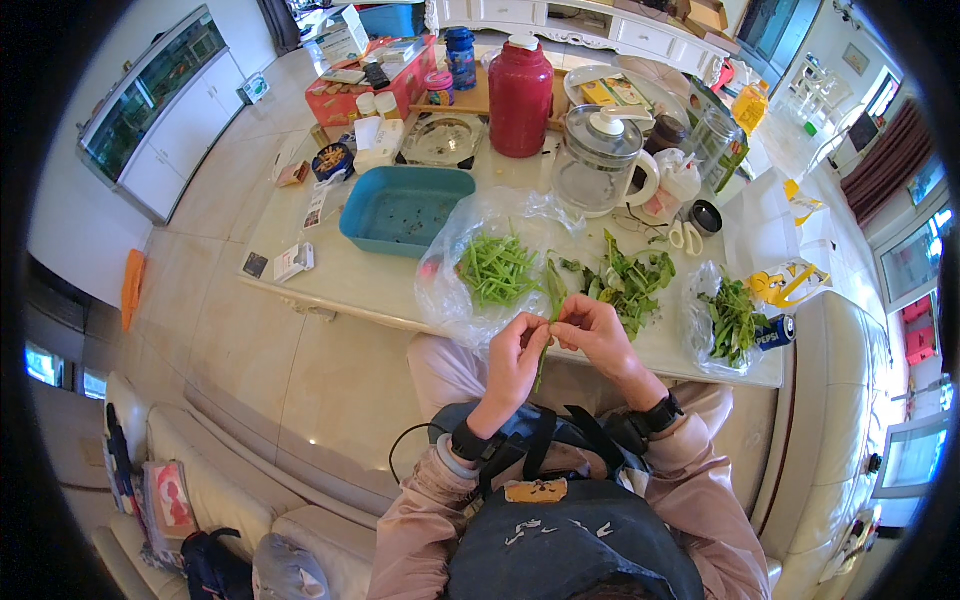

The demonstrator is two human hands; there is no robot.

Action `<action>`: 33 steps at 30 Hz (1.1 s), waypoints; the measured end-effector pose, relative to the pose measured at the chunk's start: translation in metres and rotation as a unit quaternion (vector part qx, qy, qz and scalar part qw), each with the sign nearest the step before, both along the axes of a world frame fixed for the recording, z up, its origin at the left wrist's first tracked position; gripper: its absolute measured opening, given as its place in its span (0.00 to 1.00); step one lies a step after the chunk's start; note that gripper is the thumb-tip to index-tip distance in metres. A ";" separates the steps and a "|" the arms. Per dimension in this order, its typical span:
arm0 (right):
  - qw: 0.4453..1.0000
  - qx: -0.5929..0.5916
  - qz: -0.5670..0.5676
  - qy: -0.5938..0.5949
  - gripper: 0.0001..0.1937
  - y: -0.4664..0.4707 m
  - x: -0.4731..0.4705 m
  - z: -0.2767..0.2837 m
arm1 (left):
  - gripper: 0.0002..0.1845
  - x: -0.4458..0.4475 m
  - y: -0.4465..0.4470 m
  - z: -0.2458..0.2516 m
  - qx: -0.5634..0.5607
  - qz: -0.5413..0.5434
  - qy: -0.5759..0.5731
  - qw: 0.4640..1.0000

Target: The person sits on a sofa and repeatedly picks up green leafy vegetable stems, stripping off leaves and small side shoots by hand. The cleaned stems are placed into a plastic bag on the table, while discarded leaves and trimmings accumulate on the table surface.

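Above my lap, at the table's near edge, my left hand (517,356) and my right hand (598,337) pinch one green vegetable stem (556,289) between thumbs and fingers. Its leafy tip points away from me and its lower end hangs below the hands. Just beyond, a pile of cut green stems (499,268) lies on a clear plastic bag (442,296). Loose leaves (634,285) are heaped on the table behind my right hand. Farther right, more leafy greens (731,322) rest in another clear plastic bag (694,300).
A blue plastic basin (409,206) holds dark specks. Behind stand a glass kettle (596,169) and a large red jug (521,101). White-handled scissors (685,238) lie near a black round lid (705,217). A Pepsi can (776,332) lies tilted by the right-hand bag, near the sofa arm (832,375).
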State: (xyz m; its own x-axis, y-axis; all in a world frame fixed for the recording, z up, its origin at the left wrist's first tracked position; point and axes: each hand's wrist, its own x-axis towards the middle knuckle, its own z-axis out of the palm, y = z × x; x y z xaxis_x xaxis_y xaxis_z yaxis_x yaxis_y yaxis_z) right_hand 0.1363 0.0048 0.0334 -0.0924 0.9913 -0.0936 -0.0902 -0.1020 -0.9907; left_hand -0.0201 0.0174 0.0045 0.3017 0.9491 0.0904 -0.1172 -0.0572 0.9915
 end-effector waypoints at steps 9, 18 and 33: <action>0.996 0.051 -0.040 -0.059 0.13 -0.001 -0.006 0.001 | 0.07 0.003 -0.002 -0.001 -0.035 -0.038 -0.011 0.999; 0.975 0.079 -0.150 -0.144 0.17 -0.003 -0.014 0.003 | 0.07 0.005 -0.010 0.002 -0.036 -0.052 0.011 0.998; 0.998 0.014 -0.023 0.048 0.06 -0.004 0.002 0.003 | 0.06 0.009 -0.012 -0.003 -0.040 -0.015 -0.048 0.998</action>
State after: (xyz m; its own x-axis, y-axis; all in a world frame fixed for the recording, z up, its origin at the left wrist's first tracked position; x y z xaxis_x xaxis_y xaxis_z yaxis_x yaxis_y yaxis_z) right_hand 0.1384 0.0010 0.0362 -0.0549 0.9968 -0.0577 -0.1890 -0.0672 -0.9797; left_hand -0.0116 0.0058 0.0016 0.3241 0.9450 0.0441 -0.2120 0.0271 0.9769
